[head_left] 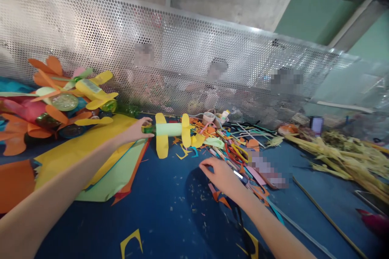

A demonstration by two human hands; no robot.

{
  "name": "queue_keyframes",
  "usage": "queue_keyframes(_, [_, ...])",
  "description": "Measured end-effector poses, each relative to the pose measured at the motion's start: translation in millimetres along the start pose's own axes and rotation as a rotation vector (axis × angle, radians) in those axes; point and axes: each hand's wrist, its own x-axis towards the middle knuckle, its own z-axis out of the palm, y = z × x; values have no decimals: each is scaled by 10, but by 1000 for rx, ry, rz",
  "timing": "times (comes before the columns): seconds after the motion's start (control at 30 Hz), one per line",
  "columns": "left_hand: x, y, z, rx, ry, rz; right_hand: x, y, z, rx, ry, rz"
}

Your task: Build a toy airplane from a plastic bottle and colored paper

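My left hand [143, 128] is closed around the green end of a plastic bottle model plane [170, 129]. Pale green paper wraps the bottle's body, with long yellow paper wings across it and a smaller yellow paper piece [186, 130] at its right end. The plane lies sideways just above or on the blue table; I cannot tell which. To the right and nearer me, my right hand [220, 174] hovers over the table, apart from the plane. Its thumb and forefinger are drawn together, and no object shows between them.
Yellow and green paper sheets [103, 186] lie under my left forearm. Several bottle-and-paper models [60, 101] crowd the left side. Paper scraps [212, 129], pens and a phone-like slab [267, 170] cover the middle right. Dried husks [343, 158] lie beyond. A perforated metal screen [182, 56] borders the back.
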Motion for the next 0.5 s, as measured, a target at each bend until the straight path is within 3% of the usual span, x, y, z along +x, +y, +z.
queue_keyframes(0.2, [8, 49, 48, 104, 121, -36, -14, -45, 59, -52, 9, -19])
queue_keyframes(0.33, [-22, 158, -28, 200, 221, -96, -48, -96, 137, -97, 11, -34])
queue_keyframes(0.5, [-50, 161, -243, 297, 79, -148, -73, -133, 199, -130, -15, -64])
